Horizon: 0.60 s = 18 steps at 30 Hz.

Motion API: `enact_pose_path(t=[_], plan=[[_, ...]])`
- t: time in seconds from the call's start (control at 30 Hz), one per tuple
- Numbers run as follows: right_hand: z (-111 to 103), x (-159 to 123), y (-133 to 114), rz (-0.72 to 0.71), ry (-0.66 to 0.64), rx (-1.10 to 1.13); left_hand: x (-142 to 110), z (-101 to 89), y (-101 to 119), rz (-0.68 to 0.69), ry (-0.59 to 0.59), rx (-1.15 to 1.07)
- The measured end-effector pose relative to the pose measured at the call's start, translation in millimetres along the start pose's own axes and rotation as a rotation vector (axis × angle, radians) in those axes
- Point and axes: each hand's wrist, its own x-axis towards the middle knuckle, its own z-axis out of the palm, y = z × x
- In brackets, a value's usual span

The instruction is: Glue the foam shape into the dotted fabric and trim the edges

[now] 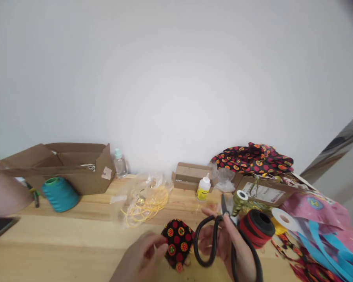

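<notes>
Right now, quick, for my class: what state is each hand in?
Left hand: half-curled at the flower-print fabric piece; grip can't be told.
Right hand: holding black-handled scissors.

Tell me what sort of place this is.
Probably a small sewing or craft workspace. The signs: black-handled scissors in the person's right hand, a cone of teal thread and a heap of flower-patterned fabric.

Matt cloth patch (178, 243), metal scissors (224, 206) (smooth handles (215, 239)), wooden tabletop (61, 246).
</notes>
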Motion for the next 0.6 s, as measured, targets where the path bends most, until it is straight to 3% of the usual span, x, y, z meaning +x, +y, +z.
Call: enact_pose_path(t=[0.1, 0.23, 0.33, 0.6], plan=[[-4.2, 10.1, 4.9, -0.109, 0.216, -0.194, 21.7, -6.4, -5.2, 0.042, 0.096, 0.437], [-5.5, 19.2, 17.5, -0.312, 0.369, -0.432, 42.0, 7.0, 4.8, 0.042, 0.084, 0.556], [-5.4, 22.8, 20.6, -0.400, 0.479, -0.479, 45.8, 16.3, 14.5, 0.031, 0.057, 0.592], [-1.2, 24.6, 22.3, -0.403, 0.452, -0.338, 41.2, 23.1, 33.0, -0.126, -0.019, 0.666]])
